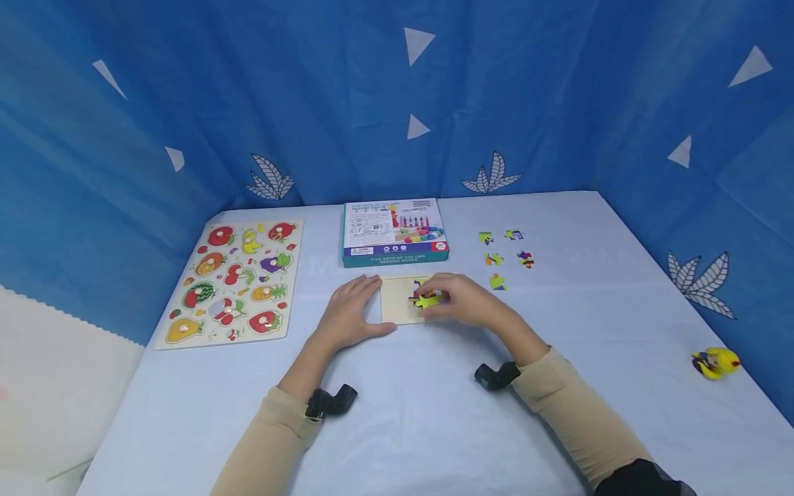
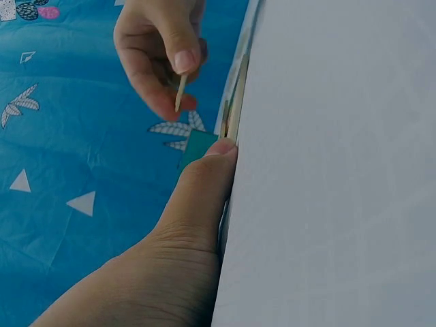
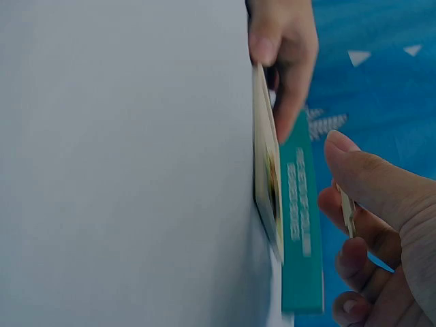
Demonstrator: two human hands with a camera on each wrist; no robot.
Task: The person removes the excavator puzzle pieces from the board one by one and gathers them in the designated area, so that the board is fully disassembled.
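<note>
My left hand (image 1: 353, 313) lies at the left end of a small pale wooden puzzle board (image 1: 397, 301), its thumb at the near edge and a finger at the far corner. In the right wrist view a coloured patch (image 3: 271, 178) shows on the tilted-looking board (image 3: 263, 129). Over the board's right part, my right hand (image 1: 462, 300) pinches a yellow-green puzzle piece (image 1: 428, 301) between thumb and fingers. From the side, that thin piece (image 3: 347, 212) appears raised off the board. The right hand covers the board's right end in the head view.
Several loose puzzle pieces (image 1: 493, 260) lie right of the board. Behind it is a teal-sided box (image 1: 395, 260) of beads. A fruit puzzle board (image 1: 229, 282) lies at the left, and a yellow toy figure (image 1: 716, 362) by the right edge. Blue curtain (image 1: 347, 89) hangs behind the table.
</note>
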